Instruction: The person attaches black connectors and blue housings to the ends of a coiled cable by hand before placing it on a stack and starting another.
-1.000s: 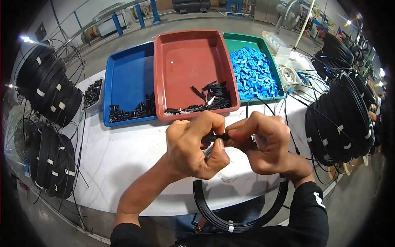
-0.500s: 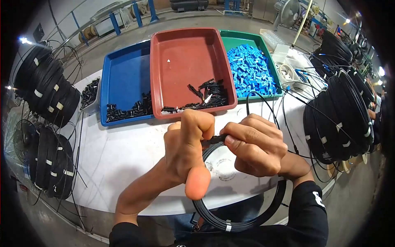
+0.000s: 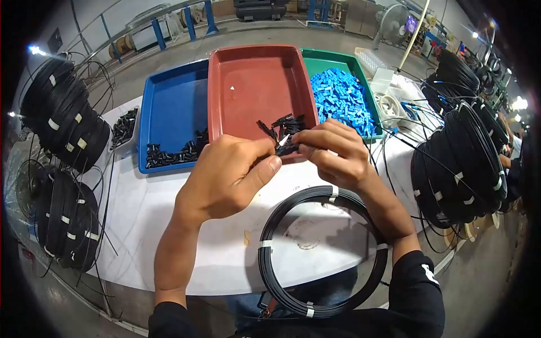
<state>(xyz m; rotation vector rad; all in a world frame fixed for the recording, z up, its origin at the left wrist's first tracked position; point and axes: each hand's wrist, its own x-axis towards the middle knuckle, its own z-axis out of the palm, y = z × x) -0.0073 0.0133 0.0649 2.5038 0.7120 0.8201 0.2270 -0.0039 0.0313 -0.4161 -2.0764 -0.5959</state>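
What I can make out least is the small black piece (image 3: 286,150) between the fingertips: it sits over the near rim of the red tray (image 3: 253,84), and from my view it blends into the black pieces (image 3: 290,121) heaped behind it. Its right end is covered by the right hand (image 3: 337,153), whose thumb and forefinger are pinched on it. I see the left hand (image 3: 228,176) with thumb and forefinger drawn nearly together at the piece's left end; whether they grip it, I can't tell, since the other fingers are tucked from sight. The cable coil (image 3: 266,271) lies on the table (image 3: 217,248), overhanging its near edge, where its lower rim is hard for me to separate from the black clothing. The red tray hides part of the blue tray (image 3: 177,107), toward the table's far edge.
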